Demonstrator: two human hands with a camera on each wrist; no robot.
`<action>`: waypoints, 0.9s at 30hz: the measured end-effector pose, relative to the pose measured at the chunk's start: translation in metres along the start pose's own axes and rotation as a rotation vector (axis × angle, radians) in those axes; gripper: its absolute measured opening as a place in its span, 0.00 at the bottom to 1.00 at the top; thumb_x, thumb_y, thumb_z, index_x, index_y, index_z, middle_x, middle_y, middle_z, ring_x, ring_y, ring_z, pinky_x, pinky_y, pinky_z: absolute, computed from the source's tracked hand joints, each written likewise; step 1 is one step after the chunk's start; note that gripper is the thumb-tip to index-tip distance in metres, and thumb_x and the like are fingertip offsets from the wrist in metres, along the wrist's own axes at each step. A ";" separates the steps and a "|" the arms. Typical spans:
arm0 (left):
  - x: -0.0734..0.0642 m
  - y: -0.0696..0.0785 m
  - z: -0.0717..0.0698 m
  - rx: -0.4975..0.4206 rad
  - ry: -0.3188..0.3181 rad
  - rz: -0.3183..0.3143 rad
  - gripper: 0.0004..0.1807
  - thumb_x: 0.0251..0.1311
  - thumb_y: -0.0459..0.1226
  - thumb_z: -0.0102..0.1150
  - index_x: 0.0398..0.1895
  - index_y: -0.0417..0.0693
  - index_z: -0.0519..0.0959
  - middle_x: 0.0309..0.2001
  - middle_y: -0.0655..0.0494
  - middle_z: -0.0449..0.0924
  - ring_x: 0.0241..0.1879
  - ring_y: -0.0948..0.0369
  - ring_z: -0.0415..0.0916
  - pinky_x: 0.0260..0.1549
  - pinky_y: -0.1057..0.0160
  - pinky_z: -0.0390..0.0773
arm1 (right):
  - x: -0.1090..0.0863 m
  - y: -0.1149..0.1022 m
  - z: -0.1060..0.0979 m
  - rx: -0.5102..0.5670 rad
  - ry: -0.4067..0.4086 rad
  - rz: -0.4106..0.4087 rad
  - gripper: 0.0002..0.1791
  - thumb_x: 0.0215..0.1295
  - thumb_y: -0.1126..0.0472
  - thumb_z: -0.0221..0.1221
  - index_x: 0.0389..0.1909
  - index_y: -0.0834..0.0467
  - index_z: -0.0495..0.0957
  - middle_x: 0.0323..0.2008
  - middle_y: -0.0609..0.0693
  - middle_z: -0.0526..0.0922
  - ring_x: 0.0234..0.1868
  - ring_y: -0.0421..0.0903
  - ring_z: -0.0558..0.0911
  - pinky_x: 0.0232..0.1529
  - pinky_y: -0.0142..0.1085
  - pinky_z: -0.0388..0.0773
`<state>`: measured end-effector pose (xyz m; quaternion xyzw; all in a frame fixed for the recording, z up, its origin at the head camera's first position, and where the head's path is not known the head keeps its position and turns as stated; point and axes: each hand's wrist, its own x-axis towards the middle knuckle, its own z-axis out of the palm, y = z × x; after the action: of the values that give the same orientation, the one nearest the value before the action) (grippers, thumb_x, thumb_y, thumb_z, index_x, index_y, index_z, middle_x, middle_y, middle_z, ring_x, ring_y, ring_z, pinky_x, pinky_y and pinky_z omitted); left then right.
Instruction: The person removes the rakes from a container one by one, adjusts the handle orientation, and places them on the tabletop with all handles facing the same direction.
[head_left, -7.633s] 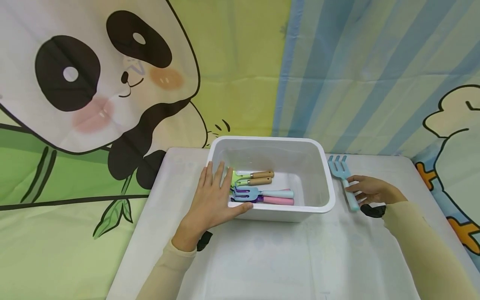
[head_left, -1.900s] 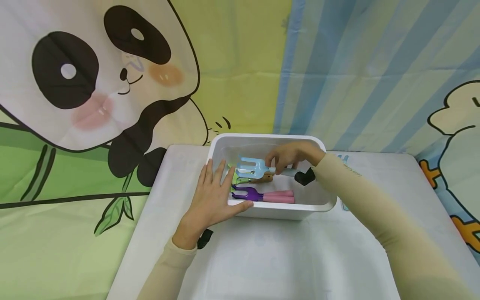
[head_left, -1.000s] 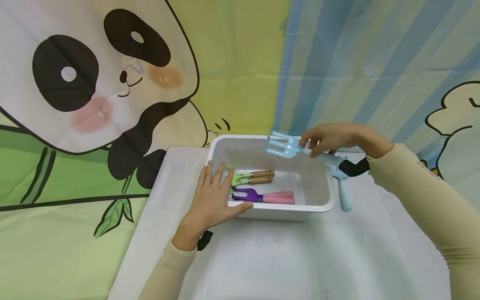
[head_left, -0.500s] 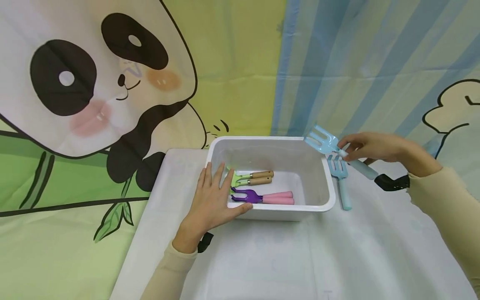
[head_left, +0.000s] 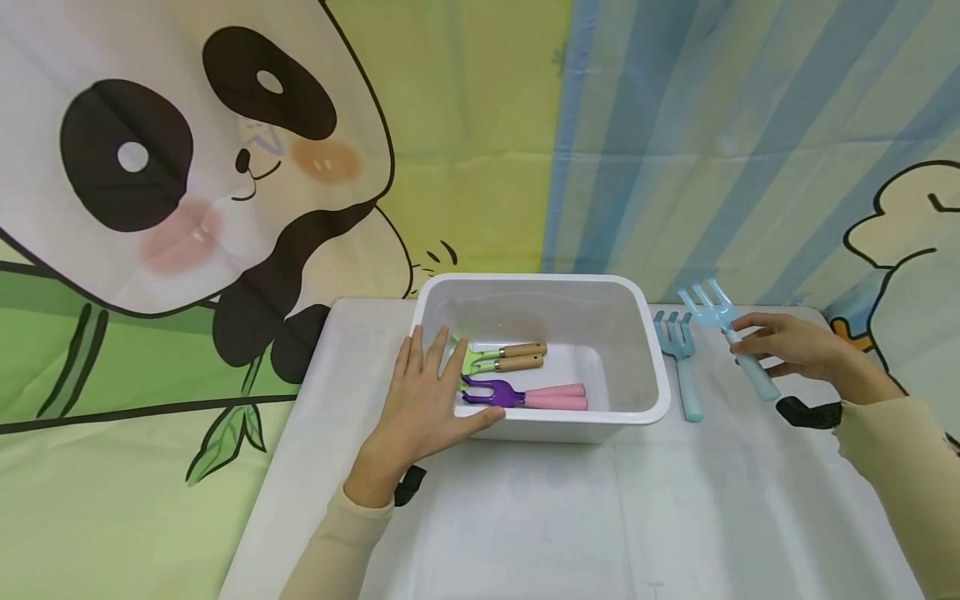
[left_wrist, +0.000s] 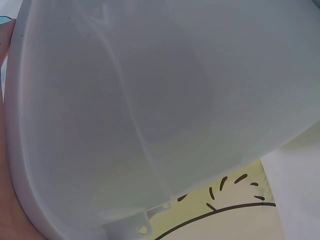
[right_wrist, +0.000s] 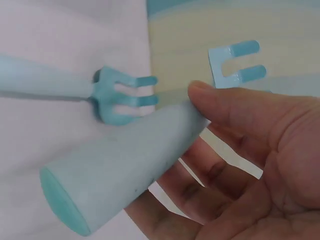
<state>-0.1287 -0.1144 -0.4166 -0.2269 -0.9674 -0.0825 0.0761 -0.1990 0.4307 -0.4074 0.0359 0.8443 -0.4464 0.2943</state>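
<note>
My right hand (head_left: 795, 346) pinches a light blue garden hand fork (head_left: 753, 375) by the neck of its handle, its tines pointing away from me. In the right wrist view the thumb and fingers hold the handle (right_wrist: 125, 165). A second light blue hand fork (head_left: 684, 367) lies on the table between the held one and the white bin (head_left: 660, 400). My left hand (head_left: 420, 400) rests with straight, spread fingers on the bin's near left rim. Inside the bin are a purple fork (head_left: 495, 392) beside pink handles (head_left: 558, 396), and green tools with wooden handles (head_left: 521, 361); their left ends are partly hidden.
The white-covered table (head_left: 525, 517) ends at a fabric backdrop (head_left: 480, 150) printed with a panda. The bin stands at the table's far side, close to that backdrop. Its outer wall (left_wrist: 150, 100) fills most of the left wrist view.
The right hand has lifted a light blue fork out of the bin and carried it right, past the fork lying on the table. The left hand has stayed on the rim.
</note>
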 end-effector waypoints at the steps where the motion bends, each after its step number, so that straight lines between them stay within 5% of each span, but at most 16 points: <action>1: 0.000 0.000 0.000 -0.001 0.001 0.001 0.64 0.51 0.82 0.32 0.78 0.43 0.57 0.77 0.38 0.49 0.75 0.34 0.35 0.71 0.40 0.34 | 0.003 0.007 0.000 0.020 0.005 0.016 0.36 0.74 0.57 0.58 0.70 0.70 0.52 0.51 0.56 0.78 0.51 0.55 0.78 0.49 0.56 0.79; 13: 0.000 0.000 0.002 0.006 0.001 -0.014 0.64 0.50 0.83 0.30 0.78 0.44 0.57 0.78 0.40 0.48 0.76 0.36 0.34 0.71 0.41 0.31 | 0.028 0.060 0.011 0.158 0.082 0.159 0.40 0.75 0.55 0.56 0.73 0.72 0.45 0.58 0.64 0.67 0.54 0.56 0.74 0.49 0.49 0.79; 27: 0.000 0.000 0.002 0.014 -0.002 -0.013 0.64 0.50 0.83 0.29 0.78 0.44 0.57 0.78 0.40 0.48 0.76 0.36 0.34 0.72 0.40 0.35 | 0.037 0.073 0.023 0.183 0.073 0.176 0.38 0.74 0.56 0.57 0.69 0.74 0.49 0.54 0.66 0.66 0.46 0.52 0.75 0.44 0.44 0.79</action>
<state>-0.1286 -0.1141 -0.4186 -0.2200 -0.9695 -0.0759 0.0762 -0.1953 0.4492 -0.4907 0.1526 0.8037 -0.4925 0.2970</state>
